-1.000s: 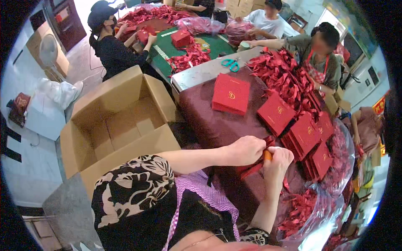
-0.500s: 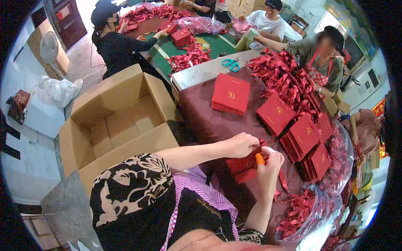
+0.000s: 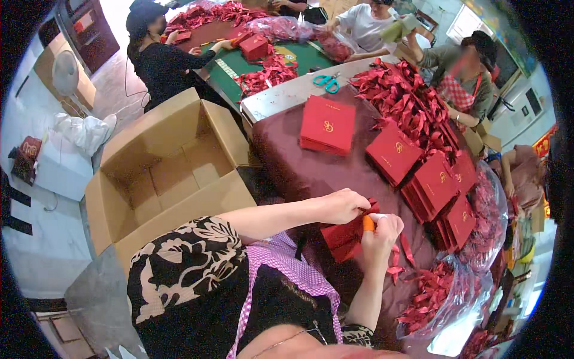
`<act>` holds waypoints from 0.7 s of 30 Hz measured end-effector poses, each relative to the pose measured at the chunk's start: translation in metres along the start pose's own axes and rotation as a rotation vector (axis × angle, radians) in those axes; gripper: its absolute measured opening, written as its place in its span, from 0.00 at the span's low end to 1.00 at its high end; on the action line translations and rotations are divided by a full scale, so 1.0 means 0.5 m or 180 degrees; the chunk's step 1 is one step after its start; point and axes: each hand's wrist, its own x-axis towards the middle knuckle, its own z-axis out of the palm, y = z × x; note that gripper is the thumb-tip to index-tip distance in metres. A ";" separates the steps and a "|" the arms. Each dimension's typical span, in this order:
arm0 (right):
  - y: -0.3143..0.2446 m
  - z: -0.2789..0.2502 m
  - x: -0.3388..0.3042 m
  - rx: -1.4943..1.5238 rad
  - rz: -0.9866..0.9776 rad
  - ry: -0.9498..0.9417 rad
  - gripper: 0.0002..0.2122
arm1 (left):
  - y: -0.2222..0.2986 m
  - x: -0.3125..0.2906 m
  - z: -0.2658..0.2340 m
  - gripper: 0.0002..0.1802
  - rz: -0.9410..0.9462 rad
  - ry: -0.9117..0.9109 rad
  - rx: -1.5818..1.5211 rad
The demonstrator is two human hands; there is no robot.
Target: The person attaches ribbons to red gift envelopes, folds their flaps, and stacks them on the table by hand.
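A red paper gift bag (image 3: 339, 243) lies tilted in front of me on the maroon-covered table. Above its upper edge, my left hand (image 3: 345, 206) is closed, fingertips pinching a red ribbon (image 3: 373, 207). Just right of it, my right hand (image 3: 382, 236) is closed on the same ribbon, an orange finger cover (image 3: 368, 224) on one digit. The exact fingertip hold is partly hidden. Loose red ribbon pieces (image 3: 406, 250) lie beside my right hand.
An open cardboard box (image 3: 179, 167) stands at my left. Stacked red bags (image 3: 327, 124), more stacks (image 3: 427, 185), a ribbon heap (image 3: 412, 107) and turquoise scissors (image 3: 326, 82) lie on the table. A plastic bag of ribbons (image 3: 442, 299) is near right. Several people work around the tables.
Both hands stay at the red bag, shifting slightly, and more of the ribbon shows between them. At the back, a co-worker has raised a greenish item higher.
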 end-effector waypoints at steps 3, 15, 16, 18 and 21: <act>-0.010 -0.013 -0.003 -0.0011 -0.0007 0.0032 0.06 | -0.009 -0.004 0.007 0.11 0.0033 -0.0047 0.0021; 0.028 -0.063 0.070 0.0480 -0.0333 -0.0660 0.08 | 0.025 0.002 0.007 0.06 -0.0083 -0.0163 0.0170; 0.031 -0.062 0.070 0.0632 -0.0220 -0.0809 0.08 | 0.018 -0.002 0.010 0.06 -0.0089 -0.0150 0.0181; 0.034 -0.061 0.068 0.0779 -0.0265 -0.0922 0.07 | 0.009 -0.010 0.017 0.06 0.0002 -0.0058 0.0231; 0.043 -0.067 0.064 0.0918 -0.0352 -0.1180 0.06 | 0.010 -0.016 0.017 0.07 -0.0092 -0.0259 0.0276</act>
